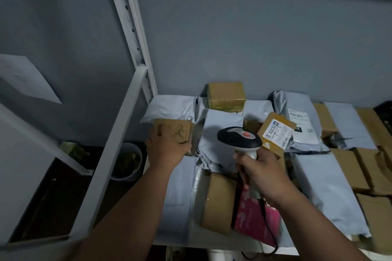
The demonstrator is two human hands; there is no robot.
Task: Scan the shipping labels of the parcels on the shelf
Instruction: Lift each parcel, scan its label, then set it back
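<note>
My left hand [164,149] has its grip curled around a small brown cardboard box [176,132], lifted at the left end of the shelf [282,249]. My right hand [264,172] holds its grip closed on the handle of the barcode scanner [239,138], whose black head sits at about three o'clock from the box, near it but apart. Grey mailer bags [223,131] and more brown boxes crowd the shelf. A labelled box [276,130], white shipping label up, lies tilted at two o'clock from the scanner head. A pink packet [254,216] lies under my right wrist.
</note>
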